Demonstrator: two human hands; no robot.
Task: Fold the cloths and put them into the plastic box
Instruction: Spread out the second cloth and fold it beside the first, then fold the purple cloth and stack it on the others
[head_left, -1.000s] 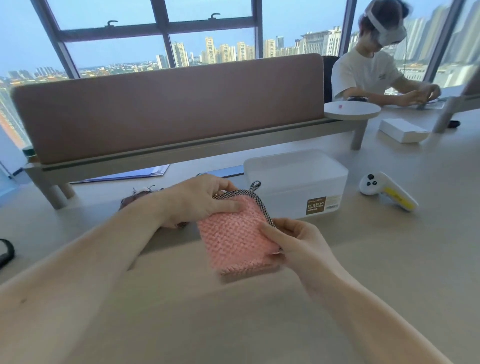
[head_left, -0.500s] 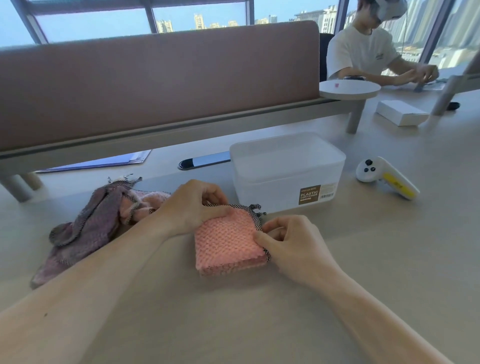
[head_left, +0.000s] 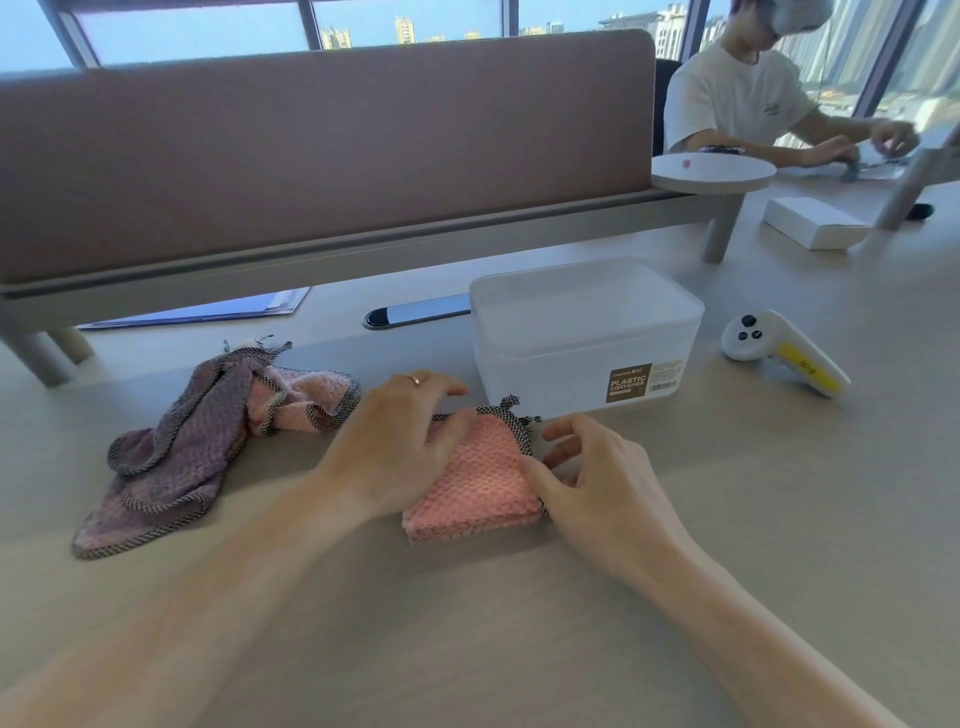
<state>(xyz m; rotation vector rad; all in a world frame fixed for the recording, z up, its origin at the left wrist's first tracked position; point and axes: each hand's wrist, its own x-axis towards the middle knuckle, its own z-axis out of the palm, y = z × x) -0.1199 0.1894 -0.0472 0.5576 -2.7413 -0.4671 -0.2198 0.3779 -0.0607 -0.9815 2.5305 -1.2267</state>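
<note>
A folded pink cloth with checked trim lies flat on the table just in front of the white plastic box. My left hand lies palm-down on the cloth's left part and presses it. My right hand touches the cloth's right edge with the thumb, fingers curled and apart. To the left lies a crumpled purple cloth with a second pink cloth bunched against it. The box stands closed under its lid.
A white and yellow controller lies right of the box. A brown divider panel runs across the back, with blue papers under it. Another person sits at the far right beside a white carton.
The folded pink cloth came down from the air onto the table. My left hand went from pinching its top edge to lying flat on it. The camera tilted down.
</note>
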